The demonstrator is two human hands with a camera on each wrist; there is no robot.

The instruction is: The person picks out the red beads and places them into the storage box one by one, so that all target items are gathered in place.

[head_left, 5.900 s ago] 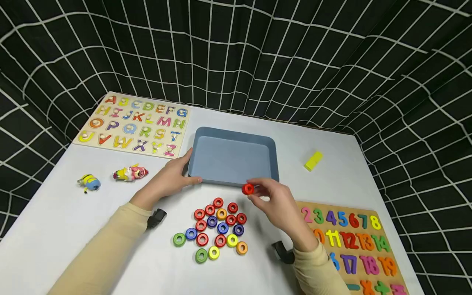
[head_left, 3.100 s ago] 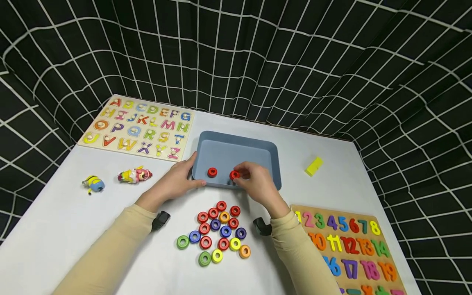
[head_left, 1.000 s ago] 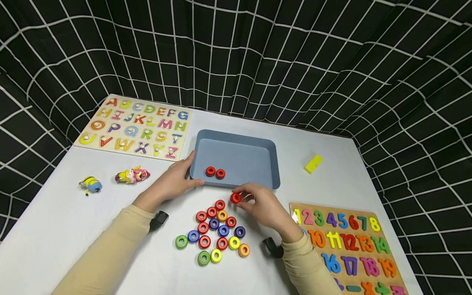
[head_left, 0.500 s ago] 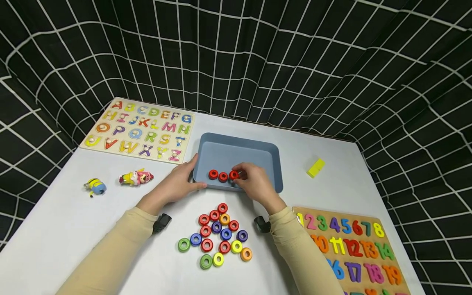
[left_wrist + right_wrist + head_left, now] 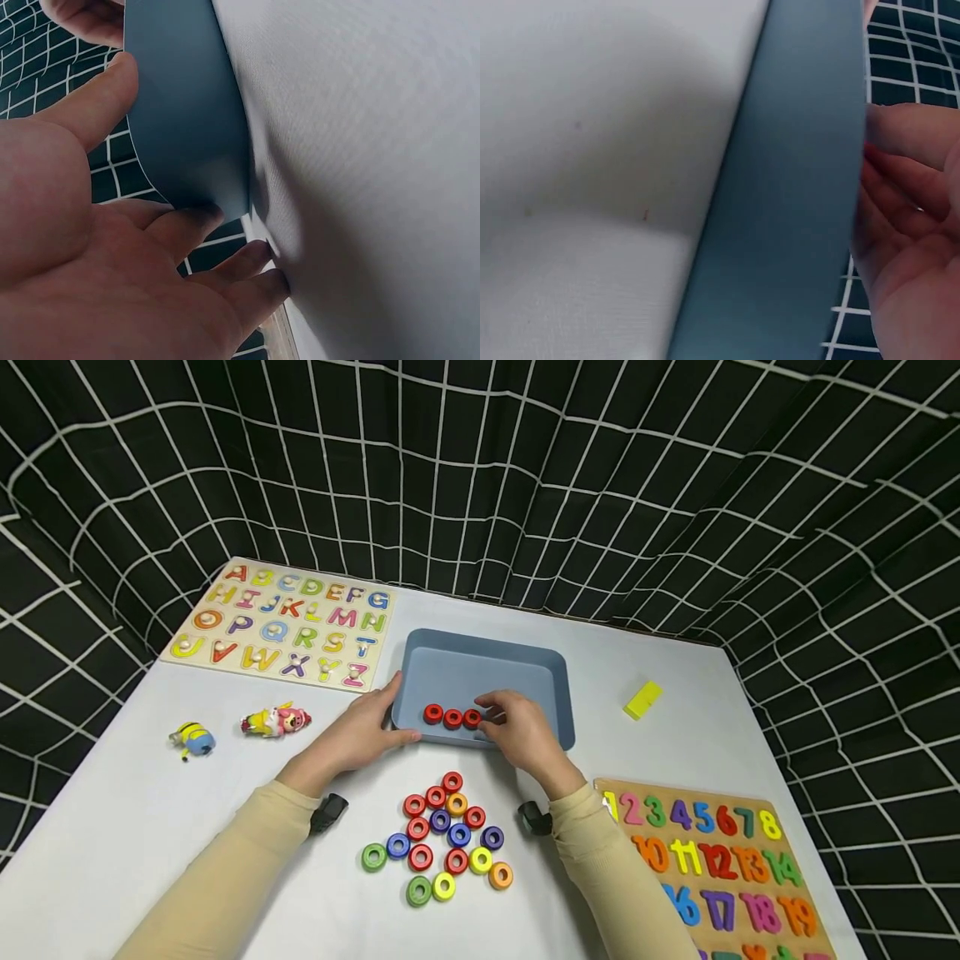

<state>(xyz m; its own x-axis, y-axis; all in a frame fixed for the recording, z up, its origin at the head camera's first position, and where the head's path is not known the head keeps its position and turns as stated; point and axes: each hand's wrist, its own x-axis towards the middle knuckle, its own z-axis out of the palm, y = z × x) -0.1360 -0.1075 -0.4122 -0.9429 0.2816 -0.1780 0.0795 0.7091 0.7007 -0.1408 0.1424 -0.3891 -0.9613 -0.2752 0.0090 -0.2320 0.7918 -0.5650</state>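
Third red ring [image 5: 470,725] is in! A second ago it was held outside the tray [image 5: 487,668]; now it's inside, lined up just beside the other two reds [image 5: 432,721]. Placing looks like the step, nearly finished. Left hand [image 5: 362,729] grips the tray's near-left corner; right hand [image 5: 519,727] has fingers at the ring, pinching or not I can't tell. Next seems to want a clean release, then another red from the pile [image 5: 432,825].

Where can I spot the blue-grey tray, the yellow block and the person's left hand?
Blue-grey tray [image 5: 487,675]: head view, bare inner floor.
Yellow block [image 5: 642,701]: head view, middle of its upper surface.
Left hand [image 5: 357,730]: head view, back of the hand.
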